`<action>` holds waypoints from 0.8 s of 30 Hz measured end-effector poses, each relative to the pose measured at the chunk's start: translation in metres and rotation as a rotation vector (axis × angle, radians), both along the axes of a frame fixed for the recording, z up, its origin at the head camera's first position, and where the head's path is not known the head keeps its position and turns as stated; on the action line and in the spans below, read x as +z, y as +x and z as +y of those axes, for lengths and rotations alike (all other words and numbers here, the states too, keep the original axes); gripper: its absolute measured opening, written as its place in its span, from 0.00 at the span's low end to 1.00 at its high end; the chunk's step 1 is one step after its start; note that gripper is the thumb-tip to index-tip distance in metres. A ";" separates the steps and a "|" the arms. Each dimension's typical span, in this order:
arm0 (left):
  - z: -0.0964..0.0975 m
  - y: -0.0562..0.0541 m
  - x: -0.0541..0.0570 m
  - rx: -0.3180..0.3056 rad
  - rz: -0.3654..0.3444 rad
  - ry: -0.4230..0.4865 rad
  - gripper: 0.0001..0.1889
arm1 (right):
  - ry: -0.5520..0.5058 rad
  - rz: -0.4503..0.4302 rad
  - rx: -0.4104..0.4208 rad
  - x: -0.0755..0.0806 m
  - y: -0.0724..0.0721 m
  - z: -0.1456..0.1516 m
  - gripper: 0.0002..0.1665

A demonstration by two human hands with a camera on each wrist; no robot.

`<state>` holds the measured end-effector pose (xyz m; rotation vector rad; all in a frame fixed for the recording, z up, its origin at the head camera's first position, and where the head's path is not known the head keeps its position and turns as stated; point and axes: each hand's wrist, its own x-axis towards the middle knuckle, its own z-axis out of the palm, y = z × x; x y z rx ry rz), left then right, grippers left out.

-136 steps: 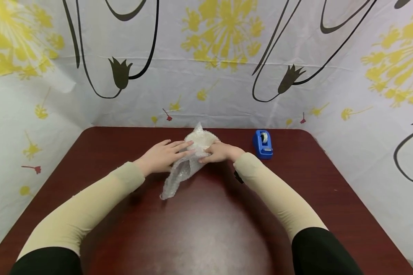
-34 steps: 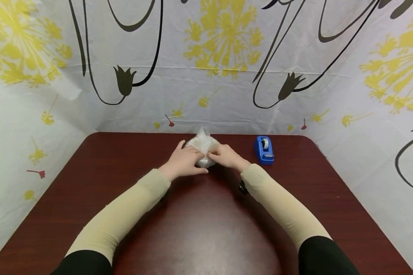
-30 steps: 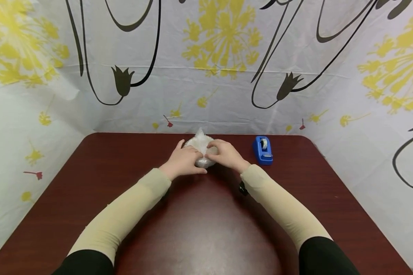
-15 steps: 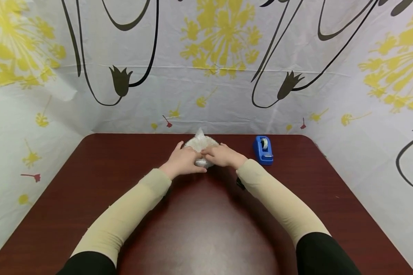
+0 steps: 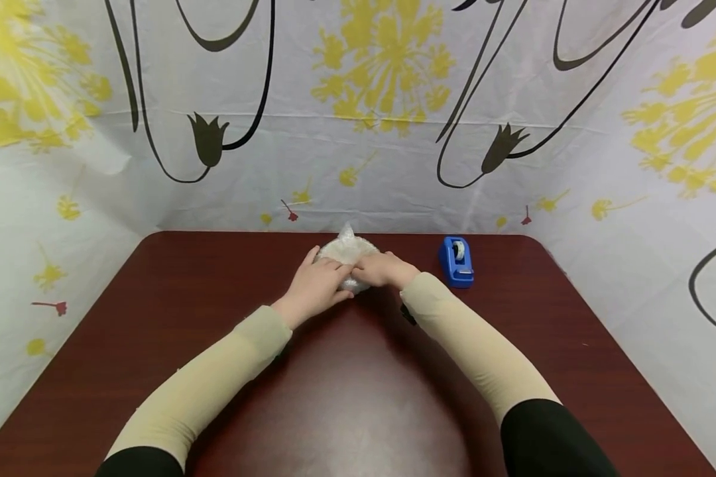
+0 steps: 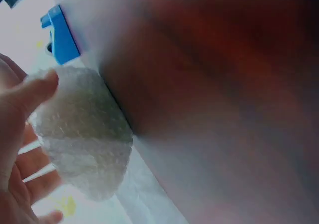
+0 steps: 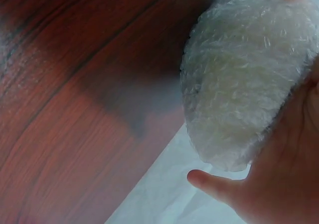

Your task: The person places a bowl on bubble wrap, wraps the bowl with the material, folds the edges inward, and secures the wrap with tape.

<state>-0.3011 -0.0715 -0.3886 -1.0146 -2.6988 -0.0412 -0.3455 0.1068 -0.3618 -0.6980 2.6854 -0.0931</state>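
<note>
A bundle in clear bubble wrap (image 5: 349,246) stands near the table's back edge, a pointed tip of wrap sticking up at its far side. What is inside cannot be told. My left hand (image 5: 315,285) holds it from the left, fingers over the top and thumb against the near side. From the right, my right hand (image 5: 384,269) presses bent fingers onto the top, meeting the left fingertips. In the right wrist view, the right palm (image 7: 291,154) lies along the wrapped side (image 7: 244,79) with one finger sticking out. Some fingertips are hidden.
A blue tape dispenser (image 5: 456,262) with a roll of tape stands right of the bundle. The dark red wooden table (image 5: 334,397) ends just behind the bundle. White patterned sheets (image 5: 382,165) hang behind and along both sides.
Earlier, a long flap of bubble wrap hung toward the near left; it is now folded up against the bundle. The left hand moved inward, and most recently the right fingers came down onto the top.
</note>
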 end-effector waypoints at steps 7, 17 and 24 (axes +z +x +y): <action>0.003 0.007 -0.001 0.032 0.000 0.008 0.14 | -0.069 -0.089 0.011 0.004 -0.003 0.004 0.28; 0.019 0.000 0.007 0.015 -0.093 -0.070 0.10 | -0.405 0.029 -0.007 0.007 0.002 0.039 0.20; 0.010 0.001 0.009 -0.013 -0.073 -0.031 0.07 | -0.589 0.263 -0.242 0.018 0.003 0.099 0.19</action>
